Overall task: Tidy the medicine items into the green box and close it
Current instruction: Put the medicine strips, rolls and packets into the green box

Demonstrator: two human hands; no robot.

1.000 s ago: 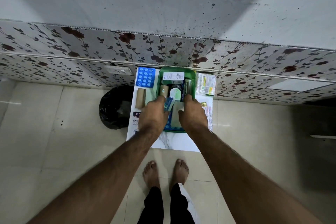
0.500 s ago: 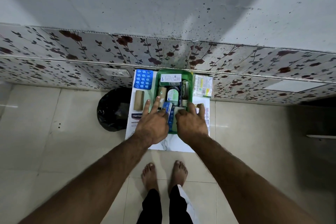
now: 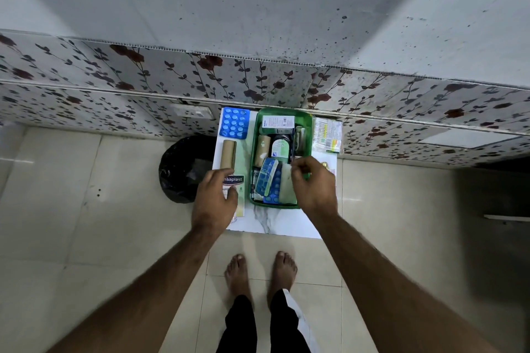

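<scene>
- Box [image 3: 309, 135] sits on the table [image 3: 284, 222], its far end against the wall [image 3: 258, 37].
- In box: carton [image 3: 277, 123] at far end; bottle [image 3: 279, 147] nearer; roll [image 3: 261, 150] left of bottle; blister pack [image 3: 268, 180] at near end.
- Left of box, on table: second blister pack [image 3: 233, 122] far, second roll [image 3: 228, 154] nearer, plaster packet [image 3: 234, 180] nearest.
- Right of box: sachet pack [image 3: 327, 135], by the wall.
- Bin bag [image 3: 183, 169] on floor [image 3: 86, 209], left of table.
- Left hand [image 3: 213, 200] over plaster packet; right hand [image 3: 312, 183] over box's near right corner.
</scene>
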